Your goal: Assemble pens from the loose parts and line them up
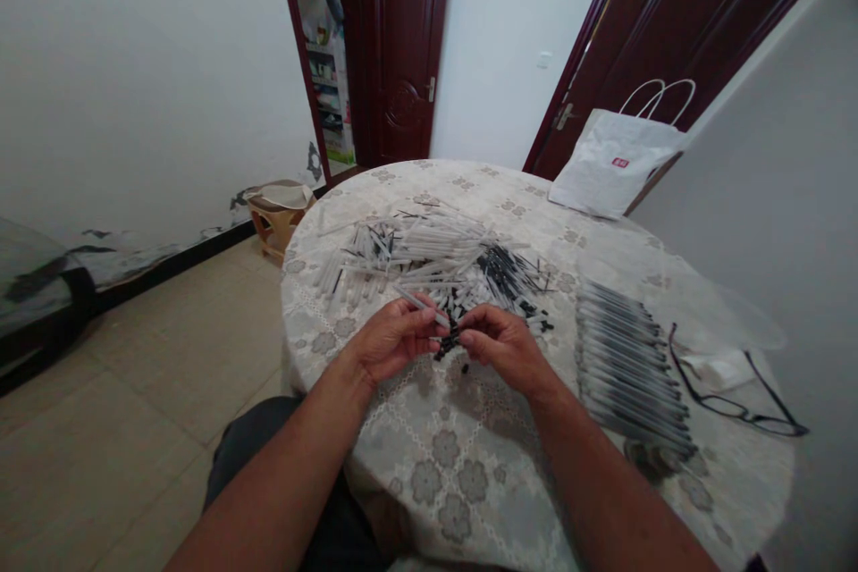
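Note:
My left hand point(392, 341) pinches a whitish pen barrel point(424, 305) between thumb and fingers, its near end tilted down to the right. Close to that end, the fingertips of my right hand point(506, 349) are pressed together; whatever they hold is too small to make out. Small black pen parts point(442, 350) and short whitish pieces lie beneath and behind my fingers. Farther back spreads a loose heap of pen barrels point(435, 241), with dark thin refills point(508, 273) on its right side. To the right, many pens point(630, 366) lie side by side in a neat row.
A patterned cloth covers the round table point(449, 474). Eyeglasses point(730, 407) and clear plastic point(710, 304) lie at the right. A white paper bag point(617, 161) stands at the back right. Left of the table is a stool point(268, 232) with a cloth on it.

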The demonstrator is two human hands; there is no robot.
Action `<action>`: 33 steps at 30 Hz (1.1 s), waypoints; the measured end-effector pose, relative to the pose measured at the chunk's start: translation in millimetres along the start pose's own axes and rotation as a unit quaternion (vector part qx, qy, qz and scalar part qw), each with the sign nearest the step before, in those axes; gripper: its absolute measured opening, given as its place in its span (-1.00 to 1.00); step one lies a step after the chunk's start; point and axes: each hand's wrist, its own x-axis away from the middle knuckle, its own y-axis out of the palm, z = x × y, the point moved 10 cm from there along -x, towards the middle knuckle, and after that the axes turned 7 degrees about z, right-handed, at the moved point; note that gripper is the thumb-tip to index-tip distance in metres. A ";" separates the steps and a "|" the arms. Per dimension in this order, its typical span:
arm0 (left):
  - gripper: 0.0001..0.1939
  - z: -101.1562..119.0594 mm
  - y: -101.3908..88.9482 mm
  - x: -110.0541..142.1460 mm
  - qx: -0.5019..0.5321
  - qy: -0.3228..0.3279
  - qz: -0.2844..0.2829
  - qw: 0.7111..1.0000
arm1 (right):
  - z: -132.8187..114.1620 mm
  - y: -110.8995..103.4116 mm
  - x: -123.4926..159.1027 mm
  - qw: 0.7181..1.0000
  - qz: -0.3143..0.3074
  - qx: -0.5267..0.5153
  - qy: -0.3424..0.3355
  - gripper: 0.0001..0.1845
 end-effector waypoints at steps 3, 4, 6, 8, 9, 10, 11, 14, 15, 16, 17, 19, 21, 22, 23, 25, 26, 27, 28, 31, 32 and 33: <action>-0.75 16.4 -21.6 -0.5 0.052 0.041 0.062 0.996 | -12.5 -17.5 0.6 0.988 0.028 0.144 -0.045 -0.80; -0.77 20.5 -28.1 -0.8 0.065 0.053 0.081 0.993 | -16.8 -17.4 2.4 0.975 0.010 0.214 -0.064 -0.85; -0.82 25.2 -37.5 -1.2 0.086 0.071 0.109 0.988 | -15.3 -8.1 8.7 0.932 -0.065 0.348 -0.077 -0.93; -0.85 25.4 -41.6 -1.6 0.101 0.079 0.121 0.984 | -5.1 1.7 16.1 0.886 -0.128 0.442 -0.060 -0.94; -0.85 24.3 -41.9 -1.7 0.105 0.080 0.123 0.984 | -1.1 5.6 18.8 0.869 -0.142 0.472 -0.053 -0.93; -0.84 22.8 -41.4 -1.9 0.106 0.078 0.122 0.984 | 1.6 9.7 20.5 0.856 -0.149 0.492 -0.049 -0.93; -0.82 21.2 -40.9 -1.9 0.104 0.076 0.121 0.984 | 3.1 14.5 21.7 0.848 -0.154 0.504 -0.050 -0.92; -0.78 16.0 -39.6 -2.0 0.085 0.064 0.122 0.987 | 2.8 27.8 22.1 0.852 -0.166 0.492 -0.063 -0.91; -0.77 14.1 -39.1 -2.0 0.077 0.058 0.122 0.988 | 1.0 29.7 20.9 0.863 -0.162 0.474 -0.068 -0.90; -0.76 12.1 -38.2 -2.1 0.069 0.052 0.121 0.989 | -1.8 29.7 18.8 0.879 -0.149 0.447 -0.072 -0.90; -0.75 10.3 -36.8 -2.1 0.061 0.047 0.117 0.990 | -5.1 27.2 15.6 0.901 -0.124 0.410 -0.074 -0.91; -0.74 7.5 -32.2 -2.0 0.048 0.041 0.100 0.993 | -8.1 15.2 8.1 0.951 -0.044 0.300 -0.057 -0.89; -0.74 5.2 -27.1 -1.6 0.038 0.040 0.081 0.995 | -0.6 3.7 3.2 0.986 0.035 0.163 -0.017 -0.85; -0.74 4.3 -25.2 -1.3 0.035 0.040 0.074 0.996 | 5.8 1.9 2.0 0.993 0.060 0.100 0.003 -0.82; -0.74 3.8 -23.8 -1.1 0.035 0.041 0.068 0.996 | 12.3 3.0 1.3 0.996 0.074 0.047 0.018 -0.79; -0.74 3.5 -22.2 -0.6 0.034 0.043 0.063 0.997 | 21.8 9.0 0.5 0.996 0.085 -0.021 0.033 -0.74; -0.73 3.6 -21.6 -0.4 0.032 0.044 0.060 0.997 | 24.9 11.5 0.3 0.994 0.091 -0.043 0.034 -0.72; -0.73 3.8 -21.1 -0.1 0.031 0.045 0.059 0.997 | 27.4 13.5 0.3 0.993 0.096 -0.061 0.036 -0.71; -0.73 3.9 -20.5 0.1 0.028 0.045 0.057 0.997 | 29.3 14.7 0.3 0.991 0.102 -0.079 0.038 -0.69; -0.74 5.1 -18.7 0.7 0.025 0.047 0.054 0.997 | 32.3 15.6 0.1 0.985 0.117 -0.119 0.045 -0.69; -0.74 5.5 -18.3 0.7 0.024 0.048 0.054 0.997 | 32.6 15.3 0.0 0.984 0.120 -0.122 0.046 -0.70; -0.74 5.8 -17.9 0.8 0.024 0.049 0.054 0.997 | 32.5 15.0 -0.2 0.984 0.122 -0.121 0.048 -0.72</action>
